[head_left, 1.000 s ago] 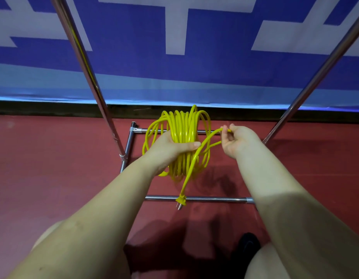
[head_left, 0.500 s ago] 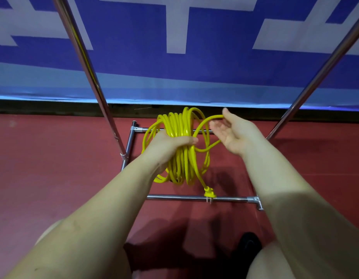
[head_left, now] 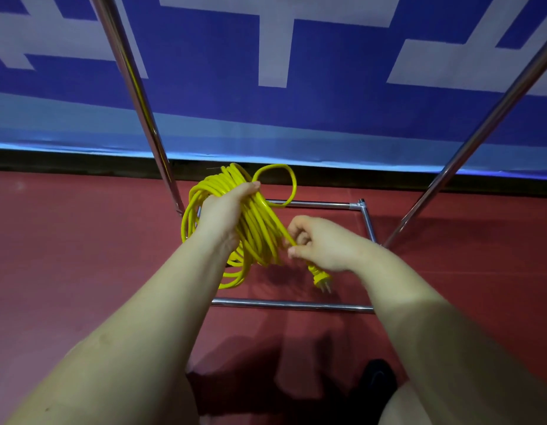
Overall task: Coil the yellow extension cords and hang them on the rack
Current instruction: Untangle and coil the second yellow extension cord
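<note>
Two bare hands work one coiled yellow plastic extension cord (head_left: 250, 222) above the shiny steel tube rack (head_left: 292, 304): left hand (head_left: 224, 214) has its grip wrapped around the coil, right hand (head_left: 319, 242) pinches the loose end near its yellow pronged plug (head_left: 321, 279), over red floor (head_left: 67, 256).

The left hand (head_left: 224, 214) covers the middle of the yellow cord coil (head_left: 260, 231), so the strands under its palm are hidden. The right hand (head_left: 323, 242) hides the piece of cord just above the plug (head_left: 320, 277). The two metal poles of the rack (head_left: 137, 87) are cut off by the top edge. The white signs on the blue banner (head_left: 235, 102) are cut too. A dark object (head_left: 378, 378) at the bottom is too unclear to name.
</note>
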A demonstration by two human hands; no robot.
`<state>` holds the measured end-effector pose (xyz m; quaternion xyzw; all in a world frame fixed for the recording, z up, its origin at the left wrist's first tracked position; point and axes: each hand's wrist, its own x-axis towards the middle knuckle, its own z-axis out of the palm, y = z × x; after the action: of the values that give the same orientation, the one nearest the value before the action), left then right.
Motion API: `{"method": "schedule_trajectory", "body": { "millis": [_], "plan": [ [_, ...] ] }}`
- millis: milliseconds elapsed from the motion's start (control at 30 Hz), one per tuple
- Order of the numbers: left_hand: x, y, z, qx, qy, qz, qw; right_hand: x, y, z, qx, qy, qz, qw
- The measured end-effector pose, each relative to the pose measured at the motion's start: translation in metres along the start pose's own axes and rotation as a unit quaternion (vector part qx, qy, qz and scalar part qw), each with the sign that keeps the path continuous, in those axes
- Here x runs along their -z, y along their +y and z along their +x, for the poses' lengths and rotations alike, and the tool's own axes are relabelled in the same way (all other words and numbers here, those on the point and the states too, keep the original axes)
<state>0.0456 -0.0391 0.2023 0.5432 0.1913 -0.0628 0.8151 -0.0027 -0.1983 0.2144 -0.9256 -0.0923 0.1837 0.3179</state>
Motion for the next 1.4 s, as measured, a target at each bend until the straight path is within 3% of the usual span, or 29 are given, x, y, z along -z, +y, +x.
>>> {"method": "schedule_trajectory", "body": {
  "millis": [67, 167, 267, 367, 567, 700, 900, 1000, 1100, 1200, 1300, 1400],
  "plan": [
    [0.006, 0.003, 0.006, 0.011, -0.005, -0.019, 1.0, 0.008, -0.001, 0.001, 0.002, 0.106, 0.08, 0.991],
    [0.012, 0.008, 0.009, 0.011, -0.03, -0.015, 0.999, 0.024, -0.004, 0.002, -0.001, 0.223, 0.281, 0.933],
    [0.012, 0.007, 0.005, 0.005, -0.062, 0.037, 0.997, 0.033, -0.007, 0.001, -0.051, 0.24, 0.395, 0.885],
    [0.008, 0.008, -0.004, 0.016, -0.129, 0.082, 0.988, 0.034, -0.006, 0.004, -0.089, 0.233, 0.424, 0.87],
    [0.001, 0.006, -0.018, 0.022, -0.211, 0.114, 0.97, 0.025, -0.012, 0.01, -0.08, 0.167, 0.414, 0.891],
    [-0.006, 0.0, -0.024, 0.032, -0.252, 0.127, 0.959, 0.018, -0.015, 0.012, -0.088, 0.164, 0.417, 0.89],
    [-0.013, -0.008, -0.027, 0.017, -0.282, 0.177, 0.943, 0.016, -0.008, 0.014, -0.092, 0.199, 0.377, 0.9],
    [-0.012, -0.006, -0.026, 0.018, -0.272, 0.21, 0.939, 0.018, -0.003, 0.011, -0.079, 0.21, 0.315, 0.922],
    [-0.01, 0.001, -0.028, 0.027, -0.279, 0.253, 0.926, 0.026, 0.002, 0.005, -0.068, 0.276, 0.223, 0.933],
    [-0.01, 0.012, -0.039, 0.06, -0.301, 0.289, 0.907, 0.036, 0.001, -0.001, 0.039, 0.315, 0.164, 0.934],
    [-0.014, 0.018, -0.05, 0.077, -0.348, 0.312, 0.881, 0.042, -0.017, -0.003, 0.117, 0.186, 0.182, 0.959],
    [-0.018, 0.03, -0.06, 0.074, -0.393, 0.322, 0.858, 0.057, -0.037, -0.004, 0.1, 0.078, 0.152, 0.98]
  ]
}}
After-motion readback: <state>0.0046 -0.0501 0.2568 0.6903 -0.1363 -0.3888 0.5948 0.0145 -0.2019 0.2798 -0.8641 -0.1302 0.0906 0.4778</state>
